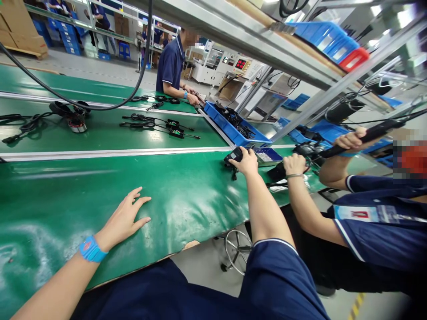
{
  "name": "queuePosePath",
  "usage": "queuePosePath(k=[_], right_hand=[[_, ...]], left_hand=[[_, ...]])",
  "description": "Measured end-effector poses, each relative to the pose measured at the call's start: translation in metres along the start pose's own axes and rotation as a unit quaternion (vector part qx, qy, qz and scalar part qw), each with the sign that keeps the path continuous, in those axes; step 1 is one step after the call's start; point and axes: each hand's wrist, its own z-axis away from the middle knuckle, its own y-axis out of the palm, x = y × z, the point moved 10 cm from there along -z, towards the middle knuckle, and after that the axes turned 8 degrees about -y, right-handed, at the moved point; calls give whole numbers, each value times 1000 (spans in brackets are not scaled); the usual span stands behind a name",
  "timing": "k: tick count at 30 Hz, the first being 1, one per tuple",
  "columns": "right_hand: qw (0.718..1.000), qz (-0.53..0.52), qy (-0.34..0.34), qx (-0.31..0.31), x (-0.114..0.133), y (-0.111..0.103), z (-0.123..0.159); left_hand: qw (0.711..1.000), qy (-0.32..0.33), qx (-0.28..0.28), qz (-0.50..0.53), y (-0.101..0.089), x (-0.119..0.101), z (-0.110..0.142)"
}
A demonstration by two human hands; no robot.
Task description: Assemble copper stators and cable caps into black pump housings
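My left hand (123, 218), a blue band on its wrist, hovers over or rests on the green bench top (187, 191) with fingers spread and nothing in them. Stretched out to the right, my right hand (247, 162) has its thumb and fingers around a black boxy device (234, 155) near the white rail. A short black cable end (234, 174) hangs below the device. Just beyond my right hand are a blue bin (255, 141) heaped with black parts and a small shallow tray (276, 156) of small pieces.
A co-worker (370, 222) close on the right holds a black power tool (367, 135). Another person (171, 66) stands across the bench. Black cables with small boards (175, 126) and a motor-like part (77, 122) lie on the middle lane. A dark cable (145, 58) hangs overhead.
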Motion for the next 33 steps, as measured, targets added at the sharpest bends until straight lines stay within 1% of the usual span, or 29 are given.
queuePosePath(k=[4, 6, 8, 12, 14, 17, 25, 33], right_hand=[[1000, 15, -6, -7, 4, -5, -1], [1000, 25, -14, -8, 8, -3, 1], [999, 34, -23, -1, 13, 4, 5], [998, 53, -28, 21, 20, 28, 18], [998, 60, -21, 16, 20, 37, 25], [998, 65, -2, -2, 19, 44, 32], [996, 69, 38, -37, 11, 41, 35], [996, 56, 41, -57, 11, 37, 33]], left_hand=[[1000, -1, 1, 3, 0, 0, 1], [1000, 0, 2, 2, 0, 0, 1], [1000, 0, 3, 0, 1, 0, 1], [1000, -2, 3, -1, 2, 2, 1], [1000, 1, 3, -1, 2, 1, 1], [1000, 2, 3, -1, 1, 1, 1], [1000, 5, 0, -4, 4, 2, 1], [1000, 8, -7, -8, 4, 3, 1]])
